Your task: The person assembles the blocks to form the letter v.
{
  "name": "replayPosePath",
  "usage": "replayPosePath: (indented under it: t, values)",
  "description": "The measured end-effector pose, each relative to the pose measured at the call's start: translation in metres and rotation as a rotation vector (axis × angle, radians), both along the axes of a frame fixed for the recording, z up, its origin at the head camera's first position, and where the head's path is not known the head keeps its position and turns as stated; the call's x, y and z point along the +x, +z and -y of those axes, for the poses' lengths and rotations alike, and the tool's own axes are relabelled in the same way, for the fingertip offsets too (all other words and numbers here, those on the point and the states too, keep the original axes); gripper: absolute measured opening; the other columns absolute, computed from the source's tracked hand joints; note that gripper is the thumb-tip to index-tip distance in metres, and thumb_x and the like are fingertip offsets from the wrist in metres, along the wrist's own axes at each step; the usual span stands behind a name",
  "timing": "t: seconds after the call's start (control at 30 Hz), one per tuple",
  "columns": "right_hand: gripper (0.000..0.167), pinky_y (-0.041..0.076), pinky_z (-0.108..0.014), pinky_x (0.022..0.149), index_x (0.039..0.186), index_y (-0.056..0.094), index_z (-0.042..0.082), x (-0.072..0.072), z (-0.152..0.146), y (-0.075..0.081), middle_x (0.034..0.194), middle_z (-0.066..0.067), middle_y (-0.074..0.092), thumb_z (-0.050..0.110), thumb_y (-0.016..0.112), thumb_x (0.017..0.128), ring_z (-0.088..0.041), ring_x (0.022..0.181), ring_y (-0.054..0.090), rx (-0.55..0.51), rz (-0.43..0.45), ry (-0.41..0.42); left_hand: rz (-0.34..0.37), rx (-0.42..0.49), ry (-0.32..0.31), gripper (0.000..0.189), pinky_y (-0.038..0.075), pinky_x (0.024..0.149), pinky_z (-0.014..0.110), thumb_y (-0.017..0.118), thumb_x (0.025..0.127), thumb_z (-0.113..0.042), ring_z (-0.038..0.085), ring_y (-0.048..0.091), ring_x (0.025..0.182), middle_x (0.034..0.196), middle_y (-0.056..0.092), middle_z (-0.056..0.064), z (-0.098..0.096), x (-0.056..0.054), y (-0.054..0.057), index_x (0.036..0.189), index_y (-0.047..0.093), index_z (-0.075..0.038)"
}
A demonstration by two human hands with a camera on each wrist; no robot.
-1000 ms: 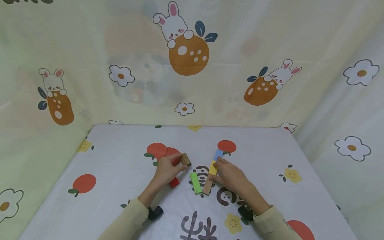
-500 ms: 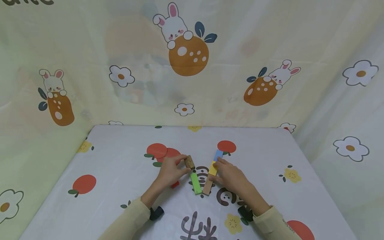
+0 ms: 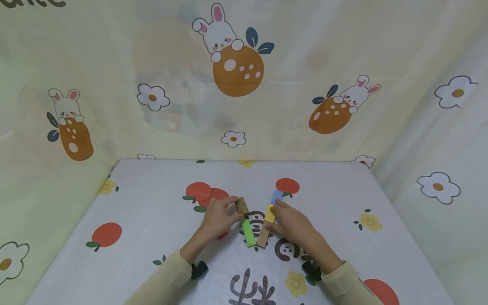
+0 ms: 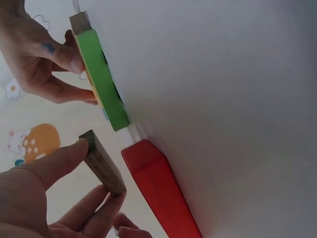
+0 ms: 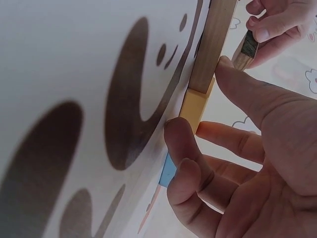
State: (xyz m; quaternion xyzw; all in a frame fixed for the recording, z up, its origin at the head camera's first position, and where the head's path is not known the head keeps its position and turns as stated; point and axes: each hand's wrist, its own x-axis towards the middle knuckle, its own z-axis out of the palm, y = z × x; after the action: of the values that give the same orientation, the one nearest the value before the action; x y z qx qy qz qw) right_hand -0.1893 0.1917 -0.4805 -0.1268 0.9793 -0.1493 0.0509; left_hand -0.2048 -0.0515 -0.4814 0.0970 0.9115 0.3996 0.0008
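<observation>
My left hand (image 3: pixel 217 217) pinches a small brown wooden block (image 3: pixel 242 206) by its ends, just beyond the far end of a green block (image 3: pixel 249 233). In the left wrist view the dark end of this brown block shows under a fingertip. My right hand (image 3: pixel 295 223) rests its thumb and fingertips along a slanted row of blocks: tan (image 3: pixel 262 238), yellow (image 3: pixel 270 214) and blue (image 3: pixel 276 196). The near ends of the green and tan blocks meet in a V shape. A red block (image 4: pixel 161 186) lies by my left hand, mostly hidden in the head view.
The table (image 3: pixel 328 190) has a white cloth printed with fruit, flowers and dark figures. A patterned curtain (image 3: pixel 183 127) hangs behind its far edge and along the sides. Black wrist devices (image 3: pixel 199 270) sit under both forearms.
My left hand has carried the brown block to the right, to the far end of the green block, and has barely moved since half a second ago. My right hand has stayed in place.
</observation>
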Motion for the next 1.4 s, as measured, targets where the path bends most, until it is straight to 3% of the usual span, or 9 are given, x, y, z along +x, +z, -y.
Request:
replayPosePath:
  t: [0.27,0.4,0.53,0.8,1.4]
  values:
    - [0.066,0.056,-0.054,0.107,0.138,0.066,0.002,-0.001,0.001,0.000,0.159,-0.023,0.054,0.046,0.081,0.091,-0.043,0.142,0.058,0.001,-0.005,0.010,0.008,-0.032,-0.003,0.050,0.045,0.082,0.035,0.086,0.087,-0.023,0.022,0.053,0.106,0.132,0.077,0.007,0.001,-0.001,0.000,0.135,0.074,-0.014]
    - [0.066,0.056,-0.054,0.107,0.138,0.066,0.002,-0.001,0.000,0.001,0.159,-0.023,0.054,0.046,0.080,0.092,-0.043,0.142,0.058,-0.001,-0.012,0.015,0.029,-0.021,-0.026,0.049,0.051,0.098,0.048,0.085,0.088,-0.022,0.028,0.057,0.119,0.134,0.076,0.008,0.003,-0.002,-0.003,0.135,0.074,-0.012]
    - [0.066,0.056,-0.054,0.107,0.138,0.066,0.001,-0.002,-0.001,0.001,0.158,-0.024,0.054,0.046,0.080,0.092,-0.044,0.141,0.059,-0.008,-0.017,0.020,0.053,0.001,-0.047,0.048,0.045,0.113,0.059,0.084,0.088,-0.020,0.034,0.057,0.132,0.136,0.074,0.010,0.004,-0.005,-0.006,0.134,0.074,-0.010]
    - [0.066,0.056,-0.054,0.108,0.139,0.066,0.002,-0.001,-0.002,0.000,0.159,-0.023,0.054,0.046,0.081,0.092,-0.043,0.142,0.058,-0.005,-0.010,0.010,0.058,-0.001,-0.055,0.047,0.049,0.111,0.059,0.085,0.088,-0.020,0.033,0.058,0.133,0.135,0.075,0.011,0.005,-0.008,-0.011,0.133,0.075,-0.010]
    - [0.066,0.057,-0.053,0.106,0.139,0.066,0.003,-0.001,-0.002,-0.003,0.159,-0.022,0.054,0.046,0.081,0.091,-0.042,0.142,0.058,-0.003,-0.010,0.001,0.084,-0.010,-0.051,0.047,0.052,0.111,0.056,0.085,0.088,-0.020,0.033,0.061,0.135,0.137,0.073,0.013,0.002,-0.006,-0.009,0.132,0.075,-0.008]
